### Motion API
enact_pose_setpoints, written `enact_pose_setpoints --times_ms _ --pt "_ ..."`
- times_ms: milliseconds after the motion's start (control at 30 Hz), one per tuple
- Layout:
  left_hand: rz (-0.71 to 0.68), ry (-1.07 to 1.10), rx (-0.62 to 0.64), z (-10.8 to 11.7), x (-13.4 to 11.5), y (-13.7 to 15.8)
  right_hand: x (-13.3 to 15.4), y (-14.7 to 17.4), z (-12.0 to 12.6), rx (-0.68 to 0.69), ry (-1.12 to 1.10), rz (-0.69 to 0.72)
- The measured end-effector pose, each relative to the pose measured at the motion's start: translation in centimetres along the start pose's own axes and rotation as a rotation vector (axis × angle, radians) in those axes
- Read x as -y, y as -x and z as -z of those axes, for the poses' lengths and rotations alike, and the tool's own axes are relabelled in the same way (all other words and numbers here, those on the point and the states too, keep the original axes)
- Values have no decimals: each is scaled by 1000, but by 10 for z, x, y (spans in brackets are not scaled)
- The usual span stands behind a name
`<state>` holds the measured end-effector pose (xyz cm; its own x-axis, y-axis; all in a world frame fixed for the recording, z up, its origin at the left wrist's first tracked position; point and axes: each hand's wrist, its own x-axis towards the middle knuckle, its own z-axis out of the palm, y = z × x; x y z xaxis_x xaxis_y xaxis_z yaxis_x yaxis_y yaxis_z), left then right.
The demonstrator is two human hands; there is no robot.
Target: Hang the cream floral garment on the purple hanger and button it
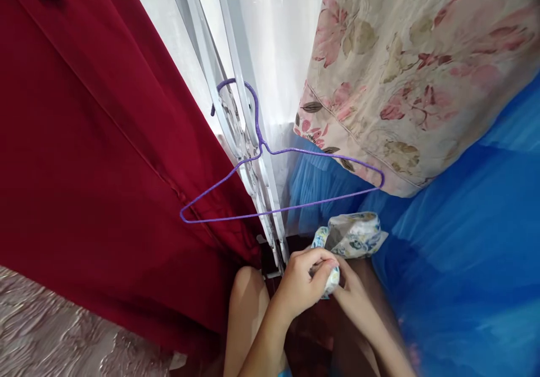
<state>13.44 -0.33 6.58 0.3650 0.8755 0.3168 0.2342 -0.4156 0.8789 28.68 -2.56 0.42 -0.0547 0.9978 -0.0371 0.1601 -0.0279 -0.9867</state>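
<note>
1. The white printed cloth [358, 232] is at the person's hands, low and right of centre, just above the bare legs. Its raised part curves into a hollow, pouch-like loop, with a plain greyish inner face showing; a smaller bunch lies between the hands.
2. The left hand [310, 278] has its grip closed on that bunch, the thumb pressed toward the curled fingers.
3. The right hand [348, 281] is against the far side of the bunch, partly hidden behind the left; I cannot tell how firmly its grip is closed.
4. The cloth looks soft and thin, crumpled into rounded folds, with blue and yellow flowers over white.
5. Beyond the hands, a white rack [230, 34] of slim, smooth bars carries a purple hanger [320, 202], whose curved hook reaches around the bars. The hanger is a thin triangular outline with rounded ends.
6. On the left falls a broad, smooth red fabric [84, 157] with a long seam.
7. At upper right, a beige floral fabric [379, 79] with pink blossoms hangs in front of finely gathered blue netting [459, 242].
8. A glossy, ridged pinkish surface [63, 326] fills the lower left corner.
</note>
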Motion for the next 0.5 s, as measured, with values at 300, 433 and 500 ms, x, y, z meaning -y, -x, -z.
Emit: enact_pose_setpoints --times_ms 300,433,500 --pt "154 56 -64 10 -16 22 54 23 8 483 -228 4" --pt "259 317 -13 25 12 48 57 8 15 316 -114 152" --pt "343 280 -5 40 29 66 60 -3 27 152 -13 344"
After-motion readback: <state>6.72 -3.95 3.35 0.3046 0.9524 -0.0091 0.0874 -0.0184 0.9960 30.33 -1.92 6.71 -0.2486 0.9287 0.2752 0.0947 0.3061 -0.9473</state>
